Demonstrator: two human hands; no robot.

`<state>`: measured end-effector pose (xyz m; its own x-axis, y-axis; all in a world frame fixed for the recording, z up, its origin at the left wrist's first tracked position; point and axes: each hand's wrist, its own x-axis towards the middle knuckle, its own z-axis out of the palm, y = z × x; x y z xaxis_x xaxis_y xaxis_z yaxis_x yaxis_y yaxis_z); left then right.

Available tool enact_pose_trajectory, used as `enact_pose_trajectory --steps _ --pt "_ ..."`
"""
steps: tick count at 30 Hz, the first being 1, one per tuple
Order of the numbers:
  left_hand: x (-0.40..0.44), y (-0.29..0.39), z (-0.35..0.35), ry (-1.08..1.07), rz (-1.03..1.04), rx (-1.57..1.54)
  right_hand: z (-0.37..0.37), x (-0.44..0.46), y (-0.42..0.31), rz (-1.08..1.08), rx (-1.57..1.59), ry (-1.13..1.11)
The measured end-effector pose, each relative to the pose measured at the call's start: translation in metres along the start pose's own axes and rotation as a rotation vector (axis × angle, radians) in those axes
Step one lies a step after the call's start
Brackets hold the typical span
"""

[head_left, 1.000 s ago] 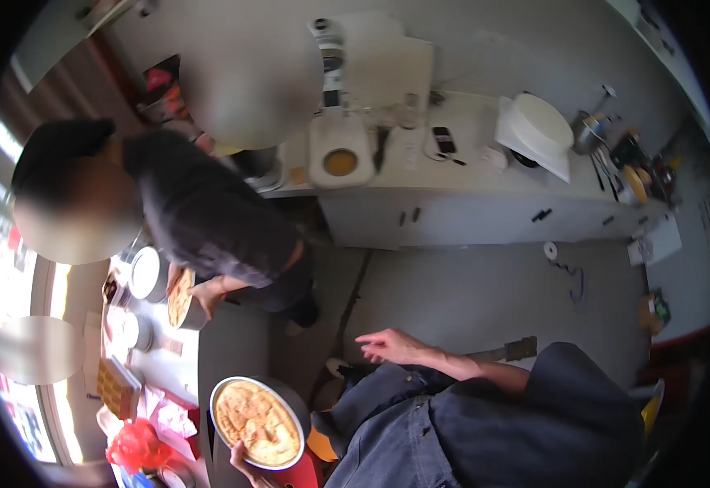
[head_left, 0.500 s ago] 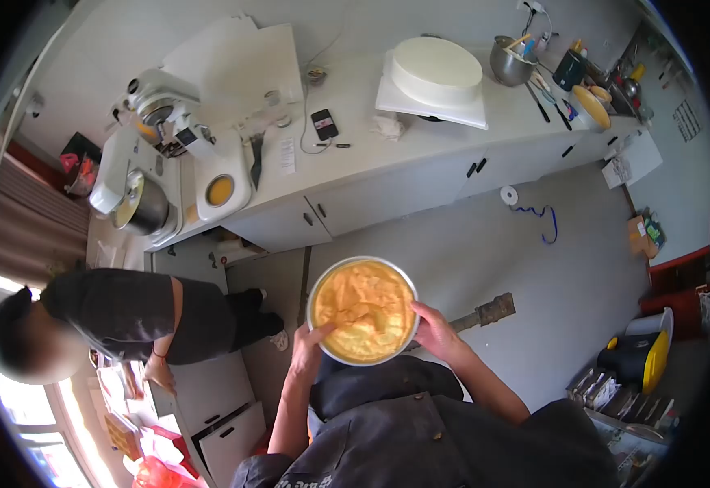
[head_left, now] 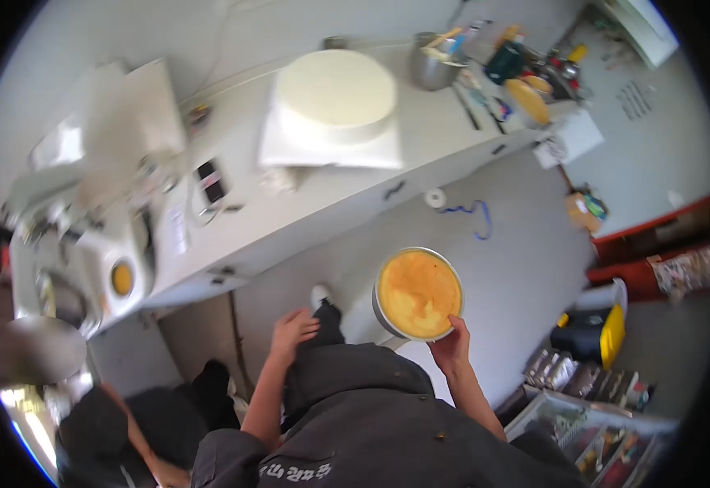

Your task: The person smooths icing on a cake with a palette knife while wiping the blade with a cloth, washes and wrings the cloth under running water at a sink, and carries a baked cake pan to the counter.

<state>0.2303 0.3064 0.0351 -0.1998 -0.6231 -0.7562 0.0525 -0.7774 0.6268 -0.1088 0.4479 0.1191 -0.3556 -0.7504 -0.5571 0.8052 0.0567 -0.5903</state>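
Observation:
A round metal cake pan with a golden baked sponge cake in it is held out in front of my body. My right hand grips the pan's rim at its near right side, the thumb on top by the cake's edge. The pan's far side leans away from my left hand. To the left of the pan and apart from it, my left hand is empty, its fingers loosely stretched toward the middle.
On the counter stand a large white frosted cake, a phone, a metal bowl and a mixer. A co-worker is close at my left. White tape with blue ribbon lies on the floor; a black-and-yellow bin stands right.
My left hand has let go of the cake pan and is now apart from it. The right hand carries the pan to the right. The view has swung right.

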Motion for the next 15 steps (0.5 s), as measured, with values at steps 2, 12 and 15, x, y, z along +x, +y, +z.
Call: enact_pose_trajectory --steps 2,12,15 --pt "0.034 0.010 -0.008 0.093 0.057 0.133 -0.004 0.030 -0.038 0.021 -0.001 0.361" --pt "0.066 -0.039 -0.096 0.528 -0.158 0.189 -0.006 0.275 -0.199 -0.104 -0.089 0.408" --pt "0.035 -0.047 -0.054 0.708 -0.235 -0.004 0.016 0.360 -0.230 -0.042 -0.125 0.341"
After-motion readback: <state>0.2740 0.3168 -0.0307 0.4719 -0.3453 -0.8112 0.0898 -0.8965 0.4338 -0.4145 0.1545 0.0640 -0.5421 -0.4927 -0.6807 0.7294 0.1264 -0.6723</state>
